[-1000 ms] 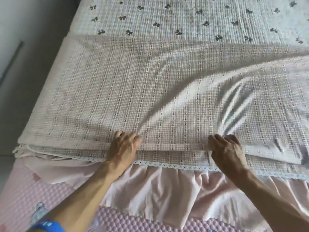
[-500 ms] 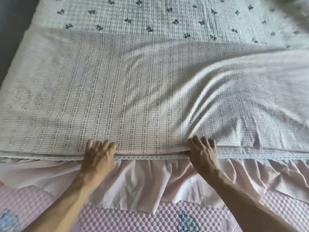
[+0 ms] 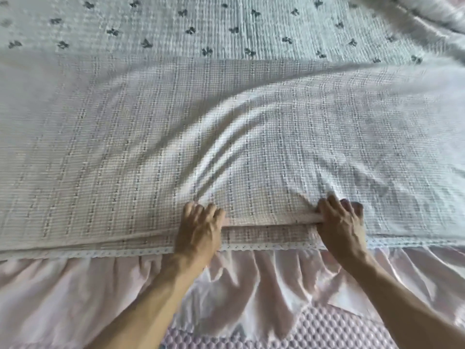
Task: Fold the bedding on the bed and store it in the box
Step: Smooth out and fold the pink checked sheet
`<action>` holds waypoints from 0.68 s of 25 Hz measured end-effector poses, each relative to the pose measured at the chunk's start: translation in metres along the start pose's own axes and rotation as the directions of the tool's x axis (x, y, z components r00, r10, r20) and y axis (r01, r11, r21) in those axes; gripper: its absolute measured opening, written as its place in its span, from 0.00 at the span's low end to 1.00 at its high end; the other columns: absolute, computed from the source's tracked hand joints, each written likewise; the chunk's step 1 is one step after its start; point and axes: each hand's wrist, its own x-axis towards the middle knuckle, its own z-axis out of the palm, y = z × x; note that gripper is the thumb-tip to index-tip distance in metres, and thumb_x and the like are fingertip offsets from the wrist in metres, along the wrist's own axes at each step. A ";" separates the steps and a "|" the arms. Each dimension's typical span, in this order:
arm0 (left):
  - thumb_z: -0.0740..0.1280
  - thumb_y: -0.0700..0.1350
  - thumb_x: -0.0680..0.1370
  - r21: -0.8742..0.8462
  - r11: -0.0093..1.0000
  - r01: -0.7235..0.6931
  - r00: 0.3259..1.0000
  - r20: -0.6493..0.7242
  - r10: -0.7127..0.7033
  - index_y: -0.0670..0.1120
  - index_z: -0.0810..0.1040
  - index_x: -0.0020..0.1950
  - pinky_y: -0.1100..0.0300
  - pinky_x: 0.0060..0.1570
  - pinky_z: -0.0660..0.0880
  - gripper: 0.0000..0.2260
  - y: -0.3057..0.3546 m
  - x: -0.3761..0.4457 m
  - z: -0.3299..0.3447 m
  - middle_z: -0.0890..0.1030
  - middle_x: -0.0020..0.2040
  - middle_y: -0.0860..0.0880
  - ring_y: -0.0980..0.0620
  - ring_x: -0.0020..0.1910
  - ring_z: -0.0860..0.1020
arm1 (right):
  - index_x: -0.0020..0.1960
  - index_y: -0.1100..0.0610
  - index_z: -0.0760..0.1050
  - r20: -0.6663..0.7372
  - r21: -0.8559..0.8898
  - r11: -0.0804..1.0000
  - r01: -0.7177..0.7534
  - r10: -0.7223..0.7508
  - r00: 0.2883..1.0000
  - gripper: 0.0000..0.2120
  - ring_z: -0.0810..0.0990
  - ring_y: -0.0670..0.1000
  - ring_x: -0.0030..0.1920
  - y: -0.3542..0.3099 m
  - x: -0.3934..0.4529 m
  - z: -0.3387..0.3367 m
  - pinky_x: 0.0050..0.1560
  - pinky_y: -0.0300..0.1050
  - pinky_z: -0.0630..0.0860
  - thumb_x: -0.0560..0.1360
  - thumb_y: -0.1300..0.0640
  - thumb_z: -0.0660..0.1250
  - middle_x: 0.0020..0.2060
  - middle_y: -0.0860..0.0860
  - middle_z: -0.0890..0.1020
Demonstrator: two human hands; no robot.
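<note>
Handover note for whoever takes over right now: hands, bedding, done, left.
Left hand: fingers curled on the near edge of the checked blanket, gripping it.
Right hand: grips the same edge, which bunches into a small roll between the two hands.
Blanket: spread across the bed, lying over the bow-print sheet; its near edge sits just inside the lace trim above the pink bed skirt. Creases fan out from the hands.
Done: blanket laid out flat, near edge in hand.
Left: carry the edge over to fold, fold down further, then store. No box in view.
</note>
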 end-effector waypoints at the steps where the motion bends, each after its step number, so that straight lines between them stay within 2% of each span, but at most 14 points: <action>1: 0.57 0.37 0.69 -0.013 1.000 -0.023 1.000 0.000 0.023 0.47 0.75 0.39 0.47 0.53 0.70 0.09 0.003 -0.005 0.003 0.76 0.36 0.49 0.45 0.36 0.76 | 0.42 0.57 0.74 -0.024 0.035 0.995 0.091 -0.091 0.996 0.12 0.77 0.60 0.40 0.012 -0.009 0.002 0.49 0.55 0.64 0.59 0.64 0.70 0.39 0.54 0.76; 2: 0.57 0.37 0.68 -0.025 0.999 -0.030 1.000 0.006 0.030 0.48 0.74 0.38 0.48 0.54 0.69 0.09 0.004 -0.012 0.004 0.76 0.35 0.49 0.45 0.35 0.77 | 0.41 0.57 0.74 -0.035 0.063 0.984 0.168 -0.166 0.985 0.12 0.77 0.59 0.38 0.019 -0.018 0.004 0.48 0.55 0.65 0.58 0.63 0.70 0.38 0.53 0.75; 4: 0.66 0.41 0.62 -0.010 0.999 -0.047 0.998 0.035 0.047 0.48 0.75 0.38 0.49 0.54 0.67 0.06 0.010 -0.024 -0.001 0.76 0.35 0.50 0.46 0.34 0.77 | 0.41 0.56 0.76 -0.005 0.095 0.972 0.213 -0.214 0.977 0.15 0.76 0.59 0.39 0.026 -0.035 0.005 0.47 0.55 0.68 0.57 0.63 0.75 0.38 0.53 0.74; 6: 0.73 0.41 0.56 0.039 0.999 -0.032 0.994 0.104 0.028 0.48 0.76 0.39 0.48 0.53 0.69 0.14 0.019 -0.025 -0.011 0.77 0.36 0.51 0.46 0.35 0.77 | 0.44 0.56 0.77 0.026 0.104 0.976 0.189 -0.193 0.981 0.19 0.75 0.59 0.41 0.030 -0.037 0.004 0.48 0.56 0.69 0.56 0.63 0.78 0.41 0.53 0.76; 9: 0.70 0.35 0.62 0.082 0.996 -0.028 0.995 0.098 0.020 0.49 0.76 0.40 0.43 0.53 0.74 0.12 0.039 -0.015 -0.018 0.75 0.36 0.52 0.47 0.35 0.76 | 0.47 0.56 0.77 0.048 0.059 0.993 0.104 -0.107 0.993 0.20 0.75 0.59 0.43 0.047 -0.031 -0.003 0.49 0.56 0.67 0.59 0.63 0.78 0.44 0.52 0.77; 10: 0.65 0.35 0.66 0.091 0.995 -0.028 0.997 0.069 0.022 0.48 0.76 0.39 0.41 0.55 0.74 0.09 0.041 -0.013 -0.015 0.75 0.36 0.51 0.47 0.34 0.76 | 0.48 0.55 0.77 0.061 0.051 0.997 0.062 -0.065 0.996 0.18 0.76 0.58 0.43 0.054 -0.035 -0.005 0.49 0.56 0.67 0.61 0.62 0.78 0.44 0.52 0.77; 12: 0.56 0.35 0.69 0.074 0.997 -0.004 1.000 0.009 0.003 0.47 0.76 0.39 0.39 0.58 0.71 0.12 0.051 -0.010 -0.004 0.75 0.35 0.50 0.45 0.34 0.77 | 0.50 0.55 0.76 0.084 0.006 0.999 -0.042 0.041 0.996 0.16 0.75 0.57 0.44 0.074 -0.045 -0.008 0.49 0.55 0.66 0.65 0.59 0.77 0.44 0.51 0.77; 14: 0.61 0.35 0.68 0.095 0.995 -0.001 1.000 -0.012 0.002 0.47 0.76 0.41 0.39 0.58 0.71 0.10 0.072 -0.005 0.002 0.75 0.37 0.49 0.45 0.36 0.76 | 0.52 0.54 0.76 0.084 -0.056 0.990 -0.128 0.132 0.988 0.16 0.75 0.57 0.45 0.093 -0.041 -0.009 0.50 0.55 0.66 0.66 0.58 0.76 0.45 0.51 0.77; 16: 0.69 0.34 0.65 0.085 0.996 -0.028 0.999 0.022 0.026 0.48 0.77 0.44 0.40 0.58 0.72 0.12 0.104 0.012 -0.003 0.76 0.39 0.50 0.46 0.38 0.76 | 0.49 0.55 0.76 0.086 -0.079 0.991 -0.112 0.119 0.989 0.18 0.76 0.57 0.45 0.105 -0.027 -0.008 0.50 0.54 0.65 0.62 0.61 0.77 0.44 0.51 0.78; 17: 0.72 0.34 0.64 0.077 0.993 -0.092 0.994 0.057 0.088 0.49 0.78 0.44 0.41 0.58 0.73 0.14 0.117 0.018 -0.001 0.77 0.40 0.51 0.47 0.38 0.77 | 0.46 0.56 0.76 0.091 -0.069 0.995 -0.079 0.085 0.992 0.18 0.77 0.58 0.43 0.111 -0.024 -0.006 0.50 0.54 0.65 0.59 0.62 0.78 0.43 0.52 0.79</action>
